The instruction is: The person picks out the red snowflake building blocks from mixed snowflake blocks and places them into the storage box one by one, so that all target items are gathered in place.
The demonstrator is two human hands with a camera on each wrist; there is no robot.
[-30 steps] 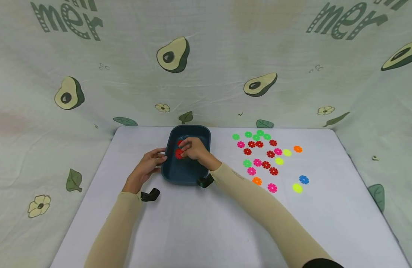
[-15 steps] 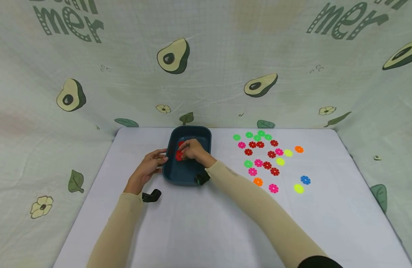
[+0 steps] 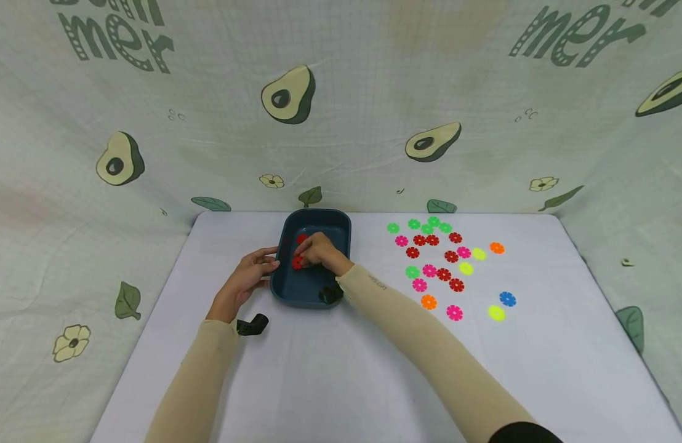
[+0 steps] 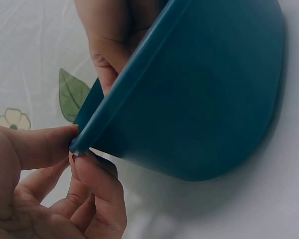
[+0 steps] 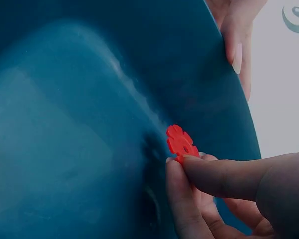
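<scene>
Backdrop: pale fabric (image 3: 352,92) behind the tabletop's far edge; four avocado prints (image 3: 291,92), one cut off at the right of the head view.
Tabletop: white surface (image 3: 319,381), one.
Change, wrist position: right sleeve (image 3: 402,314) cuff now extends inside the tray's right rim; one second earlier it stopped about at that rim.
Change, held piece: red disc lies slightly nearer the tray's near rim than before.
Unchanged: tray, left grip and arrangement of the loose discs.
Tray: one blue tray (image 3: 313,292), near the far edge, toward the far-left corner.
Right grip: hand (image 3: 322,252) over the tray; thumb and finger pinch one red disc (image 5: 177,142) on its edge, above the tray floor.
Left grip: hand (image 3: 245,277) pinches the tray's left rim, thumb on one side, finger on the other.
Tray contents: one further red piece (image 3: 301,238) visible beyond the right grip; pieces hidden by the hand, cannot tell.
Loose discs, right of the tray toward the far-right corner: 24.
Dark red discs (image 3: 457,285): 7.
Green discs (image 3: 412,272): 6.
Pink discs (image 3: 454,313): 5.
Yellow discs (image 3: 497,313): 3.
Orange discs (image 3: 497,248): 2; one is the disc closest to the far-right corner.
Blue disc (image 3: 507,299): 1, toward the right edge.
Black wrist units (image 3: 252,325): 2, one per wrist.
</scene>
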